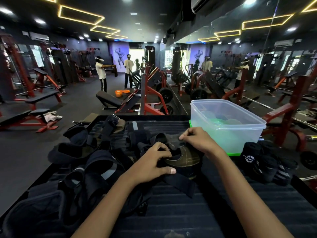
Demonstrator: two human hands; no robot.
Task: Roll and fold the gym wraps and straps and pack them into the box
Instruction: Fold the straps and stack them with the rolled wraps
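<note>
Centrally, a dark strap was gripped by the curled fingers of the left hand, its far end pinched by the right hand. Loose straps were heaped at nine o'clock, rolled wraps at three, the clear box at one.

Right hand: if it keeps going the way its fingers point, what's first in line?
The right hand pinches a dark strap, fingers pointing left. Straight on, it would first meet the loose straps heaped on the platform, not the plastic box. Depth is uncertain.
</note>
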